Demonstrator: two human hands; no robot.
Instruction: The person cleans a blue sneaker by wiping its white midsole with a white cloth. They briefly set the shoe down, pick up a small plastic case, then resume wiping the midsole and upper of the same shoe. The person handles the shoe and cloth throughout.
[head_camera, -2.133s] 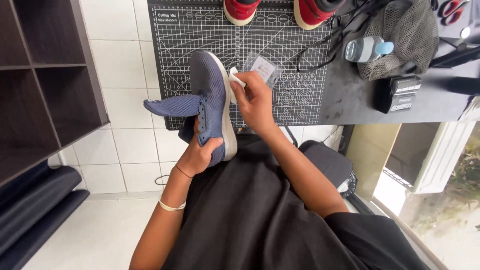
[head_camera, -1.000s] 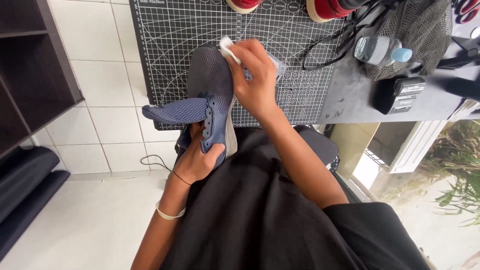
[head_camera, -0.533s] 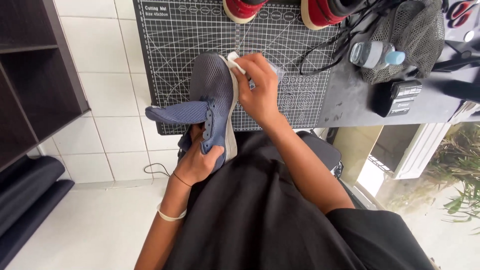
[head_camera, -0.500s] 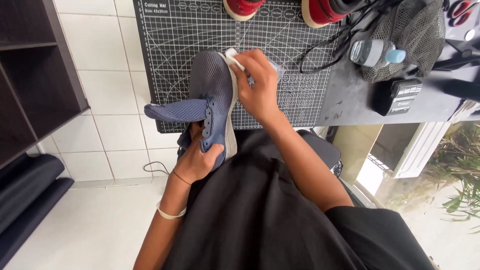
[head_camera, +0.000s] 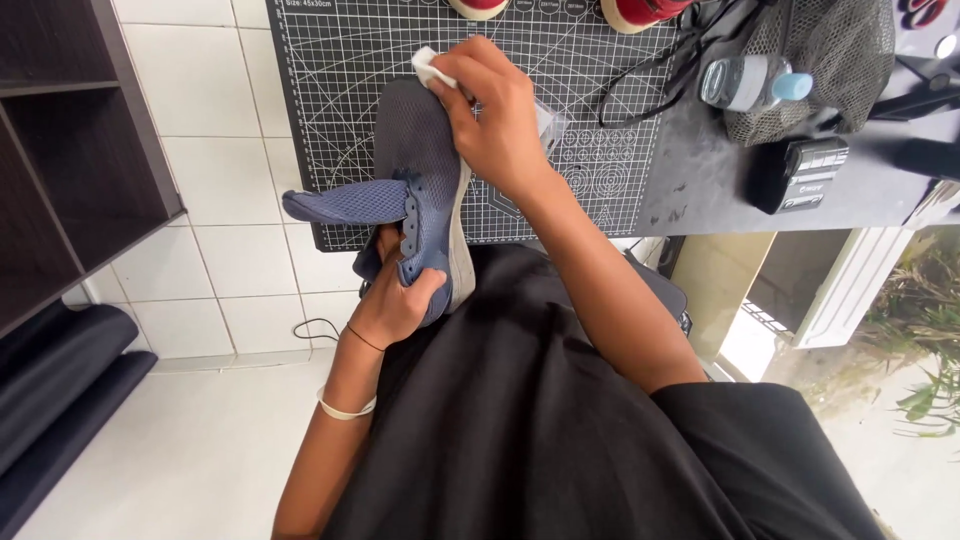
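Wipe (head_camera: 428, 68) has moved from the sole edge up to the toe, top centre of frame. My right hand (head_camera: 495, 125) pinches it against the shoe (head_camera: 420, 180). Left hand (head_camera: 395, 305) grips the heel, mid-frame, above the mat (head_camera: 340, 100). Toe now being wiped.

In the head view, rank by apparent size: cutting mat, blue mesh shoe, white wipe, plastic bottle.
1. cutting mat
2. blue mesh shoe, though it is held nearer the camera
3. plastic bottle
4. white wipe, mostly hidden under the right hand
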